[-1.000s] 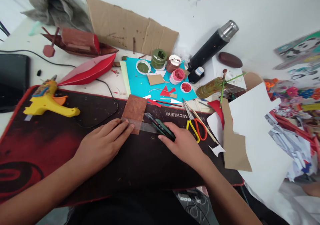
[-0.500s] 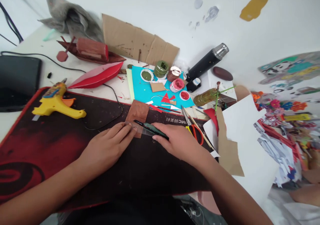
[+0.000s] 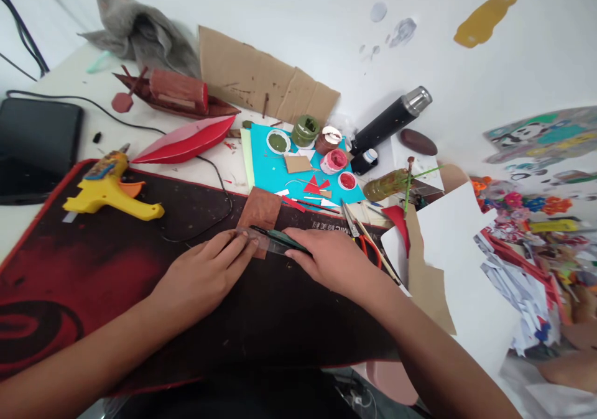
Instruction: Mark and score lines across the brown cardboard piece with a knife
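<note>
A brown painted strip of card (image 3: 262, 206) lies on the dark mat. Across its lower part runs a clear ruler (image 3: 275, 247), pressed down under the flat fingertips of my left hand (image 3: 212, 267). My right hand (image 3: 326, 254) is closed round a dark green craft knife (image 3: 284, 239), whose tip points left along the ruler's upper edge over the card. Where the blade meets the card is too small to make out. Scissors with orange handles (image 3: 368, 248) lie beside my right hand.
A yellow glue gun (image 3: 109, 192) rests at the left on the mat (image 3: 261, 319). Behind are a red paper boat shape (image 3: 186, 139), a brown model boat (image 3: 180, 92) and open paint jars (image 3: 305, 132) on blue paper (image 3: 275, 173). A black flask (image 3: 387, 120) leans against the wall.
The view has shifted slightly, so most things sit a little farther right. Both hands keep nearly the same pose, with the knife tip slightly farther left relative to the card.
</note>
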Demonstrator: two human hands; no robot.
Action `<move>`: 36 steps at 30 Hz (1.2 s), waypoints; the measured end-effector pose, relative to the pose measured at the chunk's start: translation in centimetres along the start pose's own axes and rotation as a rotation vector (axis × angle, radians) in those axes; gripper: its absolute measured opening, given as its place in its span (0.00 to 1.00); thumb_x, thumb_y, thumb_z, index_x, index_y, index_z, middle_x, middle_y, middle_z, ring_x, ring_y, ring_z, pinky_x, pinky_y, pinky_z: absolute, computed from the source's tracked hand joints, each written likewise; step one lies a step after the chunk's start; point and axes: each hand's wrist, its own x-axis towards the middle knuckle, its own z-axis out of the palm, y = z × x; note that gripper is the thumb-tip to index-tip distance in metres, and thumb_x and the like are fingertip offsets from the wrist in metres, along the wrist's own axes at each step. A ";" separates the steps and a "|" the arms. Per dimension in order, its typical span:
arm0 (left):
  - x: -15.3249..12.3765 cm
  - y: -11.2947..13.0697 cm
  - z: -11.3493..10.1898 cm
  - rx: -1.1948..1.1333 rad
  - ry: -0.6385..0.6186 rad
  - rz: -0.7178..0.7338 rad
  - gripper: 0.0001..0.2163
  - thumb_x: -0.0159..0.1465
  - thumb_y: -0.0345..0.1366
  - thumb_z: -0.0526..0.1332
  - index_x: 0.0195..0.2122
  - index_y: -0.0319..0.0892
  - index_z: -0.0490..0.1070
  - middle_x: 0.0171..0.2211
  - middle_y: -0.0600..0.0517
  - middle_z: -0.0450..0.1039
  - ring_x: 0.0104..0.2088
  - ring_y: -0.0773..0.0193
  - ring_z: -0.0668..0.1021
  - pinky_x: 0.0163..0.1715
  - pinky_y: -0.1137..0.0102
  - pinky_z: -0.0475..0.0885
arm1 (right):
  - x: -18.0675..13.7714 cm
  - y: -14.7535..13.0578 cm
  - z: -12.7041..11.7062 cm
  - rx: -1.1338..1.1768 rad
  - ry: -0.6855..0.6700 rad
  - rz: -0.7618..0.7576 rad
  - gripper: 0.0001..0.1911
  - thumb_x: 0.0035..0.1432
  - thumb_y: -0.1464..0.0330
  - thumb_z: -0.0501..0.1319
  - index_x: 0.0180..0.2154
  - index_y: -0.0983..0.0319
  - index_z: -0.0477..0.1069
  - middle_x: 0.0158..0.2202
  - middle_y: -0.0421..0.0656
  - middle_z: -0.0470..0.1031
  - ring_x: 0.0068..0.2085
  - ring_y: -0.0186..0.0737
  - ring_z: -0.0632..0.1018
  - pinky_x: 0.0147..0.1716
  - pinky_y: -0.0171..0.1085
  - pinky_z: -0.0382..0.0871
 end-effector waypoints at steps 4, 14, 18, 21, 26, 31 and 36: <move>0.2 0.1 -0.2 0.047 0.007 0.012 0.23 0.70 0.21 0.55 0.63 0.36 0.80 0.58 0.38 0.83 0.59 0.50 0.82 0.45 0.63 0.82 | 0.0 0.2 0.1 0.006 -0.015 -0.012 0.16 0.82 0.63 0.62 0.65 0.57 0.75 0.53 0.47 0.88 0.50 0.50 0.88 0.42 0.41 0.70; 0.0 0.1 -0.3 0.045 -0.018 -0.003 0.25 0.71 0.21 0.55 0.64 0.40 0.79 0.60 0.40 0.83 0.61 0.51 0.82 0.44 0.64 0.82 | 0.3 0.4 0.0 -0.032 -0.034 -0.031 0.15 0.82 0.62 0.61 0.64 0.56 0.75 0.50 0.46 0.88 0.48 0.49 0.87 0.39 0.41 0.67; -0.1 0.0 -0.4 0.021 -0.023 -0.009 0.24 0.71 0.21 0.55 0.64 0.40 0.79 0.60 0.40 0.83 0.61 0.51 0.81 0.43 0.64 0.81 | 0.3 0.4 -0.1 -0.063 -0.024 -0.042 0.15 0.82 0.62 0.61 0.64 0.57 0.75 0.49 0.46 0.88 0.47 0.49 0.87 0.37 0.41 0.66; -0.1 0.0 -0.3 -0.017 -0.009 -0.023 0.24 0.71 0.21 0.56 0.64 0.41 0.79 0.59 0.41 0.83 0.61 0.51 0.81 0.46 0.63 0.81 | 0.3 0.2 -0.1 -0.093 -0.016 -0.047 0.16 0.82 0.62 0.61 0.65 0.57 0.75 0.50 0.48 0.88 0.47 0.50 0.87 0.37 0.41 0.68; -0.2 0.1 -0.1 -0.026 -0.007 -0.020 0.25 0.70 0.21 0.56 0.65 0.40 0.79 0.60 0.40 0.83 0.61 0.49 0.81 0.45 0.62 0.81 | 0.4 -0.2 -0.5 -0.132 -0.034 -0.036 0.17 0.82 0.62 0.60 0.65 0.57 0.74 0.49 0.48 0.88 0.46 0.50 0.87 0.35 0.41 0.68; 0.2 0.1 -0.3 0.044 -0.012 -0.004 0.24 0.70 0.20 0.55 0.62 0.39 0.81 0.58 0.41 0.84 0.59 0.50 0.82 0.43 0.63 0.81 | 0.6 -1.0 -1.2 -0.238 -0.078 -0.028 0.15 0.83 0.63 0.58 0.63 0.59 0.74 0.47 0.49 0.87 0.41 0.50 0.87 0.32 0.41 0.64; 0.5 0.0 -0.6 0.059 0.020 0.010 0.23 0.70 0.19 0.55 0.60 0.38 0.82 0.56 0.40 0.85 0.57 0.50 0.82 0.42 0.63 0.82 | 0.7 -1.3 -2.0 -0.269 -0.092 -0.062 0.13 0.83 0.64 0.58 0.61 0.60 0.75 0.46 0.50 0.87 0.41 0.51 0.86 0.31 0.42 0.62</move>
